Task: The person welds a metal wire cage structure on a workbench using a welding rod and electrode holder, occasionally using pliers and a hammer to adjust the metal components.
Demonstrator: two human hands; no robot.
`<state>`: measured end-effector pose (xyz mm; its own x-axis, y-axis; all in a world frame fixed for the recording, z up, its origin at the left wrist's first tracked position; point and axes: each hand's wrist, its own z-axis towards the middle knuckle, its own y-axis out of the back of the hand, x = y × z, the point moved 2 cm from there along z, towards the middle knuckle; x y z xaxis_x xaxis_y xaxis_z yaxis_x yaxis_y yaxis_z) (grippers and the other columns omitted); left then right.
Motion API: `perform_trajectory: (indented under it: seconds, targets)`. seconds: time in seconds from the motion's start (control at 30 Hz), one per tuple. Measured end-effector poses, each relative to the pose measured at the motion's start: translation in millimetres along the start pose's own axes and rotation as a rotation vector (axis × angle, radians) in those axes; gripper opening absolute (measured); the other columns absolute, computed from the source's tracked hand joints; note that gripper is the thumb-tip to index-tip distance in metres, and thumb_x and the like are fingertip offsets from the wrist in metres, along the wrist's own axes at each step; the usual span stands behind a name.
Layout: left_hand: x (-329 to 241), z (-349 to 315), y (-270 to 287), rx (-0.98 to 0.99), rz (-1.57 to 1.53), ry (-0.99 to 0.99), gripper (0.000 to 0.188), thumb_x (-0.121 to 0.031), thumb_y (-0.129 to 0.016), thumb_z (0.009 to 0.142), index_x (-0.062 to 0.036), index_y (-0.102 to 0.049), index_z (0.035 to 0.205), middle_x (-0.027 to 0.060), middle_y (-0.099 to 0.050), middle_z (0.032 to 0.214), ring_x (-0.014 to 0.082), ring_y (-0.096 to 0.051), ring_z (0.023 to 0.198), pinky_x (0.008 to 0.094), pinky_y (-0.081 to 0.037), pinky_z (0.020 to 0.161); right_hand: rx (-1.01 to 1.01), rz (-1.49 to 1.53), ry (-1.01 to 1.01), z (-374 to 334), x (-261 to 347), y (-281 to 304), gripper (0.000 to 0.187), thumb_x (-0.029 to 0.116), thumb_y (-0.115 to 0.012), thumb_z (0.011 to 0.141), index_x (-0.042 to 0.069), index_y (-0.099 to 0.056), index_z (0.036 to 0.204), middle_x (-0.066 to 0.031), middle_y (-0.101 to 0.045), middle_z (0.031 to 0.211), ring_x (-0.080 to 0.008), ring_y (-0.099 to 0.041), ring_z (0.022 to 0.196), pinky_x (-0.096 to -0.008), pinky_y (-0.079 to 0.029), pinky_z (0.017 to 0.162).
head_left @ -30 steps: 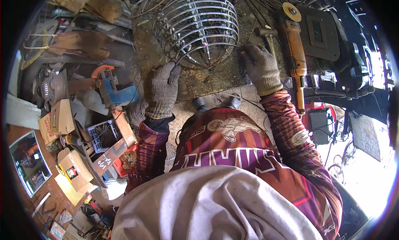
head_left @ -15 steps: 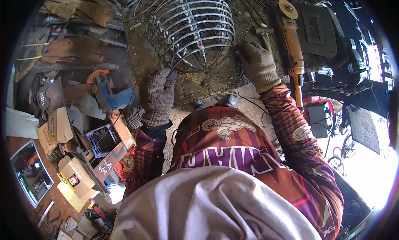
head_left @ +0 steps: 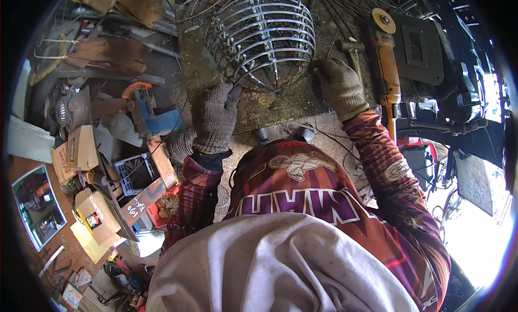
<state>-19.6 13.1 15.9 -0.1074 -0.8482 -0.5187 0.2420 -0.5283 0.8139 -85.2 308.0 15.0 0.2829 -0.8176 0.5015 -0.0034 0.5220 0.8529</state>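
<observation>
Both gloved hands have closed in on the wire cage [head_left: 264, 39] lying on the worktop [head_left: 280, 104], left hand [head_left: 216, 117] and right hand [head_left: 339, 88] pinching its rim wires, steadying it.

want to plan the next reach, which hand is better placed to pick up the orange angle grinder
Right, probably. The right hand rests at the wire cage's right edge, and the orange angle grinder lies just beyond it on the same side. The left hand sits at the cage's lower left, so it would have to cross over.
</observation>
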Motion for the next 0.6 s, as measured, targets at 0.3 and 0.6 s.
perform_trajectory:
  seconds: [0.3,0.6]
  targets:
    - [-5,3,3,-0.069,0.237,-0.154,0.026,-0.031,-0.073,0.096,-0.006,-0.075,0.105,0.0178,-0.074,0.096,0.0397,-0.071,0.089,0.0464,-0.056,0.076,0.045,0.003,0.001,1,0,13,0.027,0.032,-0.062,0.101,0.01,-0.072,0.113,-0.0162,-0.073,0.106,-0.0387,-0.069,0.102,-0.0489,-0.055,0.087]
    - [21,-3,-7,-0.018,0.392,-0.323,0.022,-0.028,-0.07,0.097,-0.0061,-0.071,0.1,0.0192,-0.07,0.092,0.0396,-0.069,0.086,0.0492,-0.056,0.076,0.189,-0.303,0.043,13,0,13,0.029,0.033,-0.064,0.098,0.008,-0.071,0.109,-0.0193,-0.071,0.102,-0.0405,-0.07,0.1,-0.0503,-0.057,0.084]
